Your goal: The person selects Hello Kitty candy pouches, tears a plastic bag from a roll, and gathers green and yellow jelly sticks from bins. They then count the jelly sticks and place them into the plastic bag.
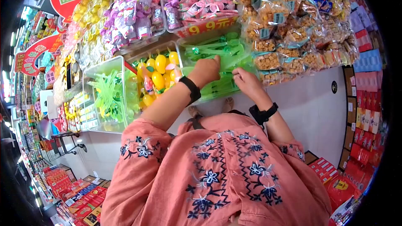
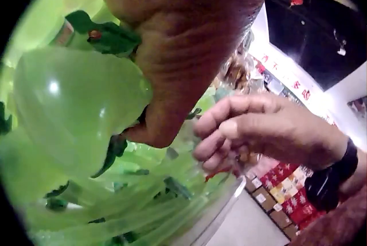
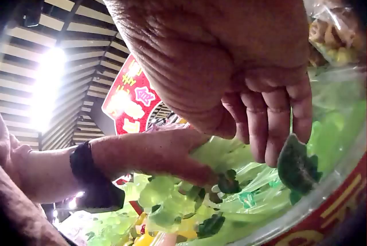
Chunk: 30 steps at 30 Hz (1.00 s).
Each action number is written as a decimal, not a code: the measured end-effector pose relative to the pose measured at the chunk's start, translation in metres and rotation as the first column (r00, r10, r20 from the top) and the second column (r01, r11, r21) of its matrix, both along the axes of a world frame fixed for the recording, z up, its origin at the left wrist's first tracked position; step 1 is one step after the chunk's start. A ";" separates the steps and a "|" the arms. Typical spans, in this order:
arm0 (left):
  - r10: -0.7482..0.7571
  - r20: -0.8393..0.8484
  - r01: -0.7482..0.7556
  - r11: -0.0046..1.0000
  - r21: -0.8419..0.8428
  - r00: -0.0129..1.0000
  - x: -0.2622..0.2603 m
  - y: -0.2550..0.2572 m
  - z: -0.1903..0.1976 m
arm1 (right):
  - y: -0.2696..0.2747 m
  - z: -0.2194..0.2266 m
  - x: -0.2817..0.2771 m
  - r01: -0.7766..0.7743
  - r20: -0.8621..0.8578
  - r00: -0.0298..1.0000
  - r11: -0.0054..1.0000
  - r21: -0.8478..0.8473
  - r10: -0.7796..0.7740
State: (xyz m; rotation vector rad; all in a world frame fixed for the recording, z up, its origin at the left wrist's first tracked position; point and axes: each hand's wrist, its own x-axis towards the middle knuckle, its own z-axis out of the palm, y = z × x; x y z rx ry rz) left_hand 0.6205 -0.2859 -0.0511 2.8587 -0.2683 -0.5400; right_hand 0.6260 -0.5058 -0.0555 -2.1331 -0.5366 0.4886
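Observation:
Both hands are over a clear bin (image 1: 197, 99) of pale green translucent packs (image 1: 224, 84) with dark green leaf-shaped pieces. My left hand (image 1: 205, 73) reaches down among them at the left. In the left wrist view its fingertips are right at a dark green leaf piece (image 2: 114, 153), below a rounded green pack (image 2: 80, 100); I cannot tell whether they pinch it. To the right, my right hand (image 1: 248, 82) hangs over the bin's near side. In the right wrist view its fingers (image 3: 275, 123) point loosely downward, their tips close to another dark leaf piece (image 3: 298, 168).
Left of this bin are yellow mango-shaped packs (image 1: 160, 64) and a tub (image 1: 124, 88) of green strips. Bagged brown snacks (image 1: 268, 60) lie at the right. Purple packs (image 1: 130, 12) and pink packs (image 1: 205, 4) fill bins behind. A red price sign (image 1: 209, 27) edges one bin.

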 end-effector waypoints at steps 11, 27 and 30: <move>0.184 0.155 -0.148 0.964 -0.221 0.971 -0.026 0.046 0.059 | -0.004 -0.009 0.001 -0.031 -0.021 0.999 0.999 0.009 0.031; 0.470 0.753 -0.571 0.806 -0.154 0.461 -0.160 0.147 0.234 | 0.043 -0.052 0.012 -0.218 -0.026 0.976 0.975 -0.033 0.217; 0.404 0.797 -0.664 0.747 -0.003 0.450 -0.195 0.196 0.231 | 0.055 -0.053 0.010 -0.264 -0.044 0.964 0.964 -0.008 0.264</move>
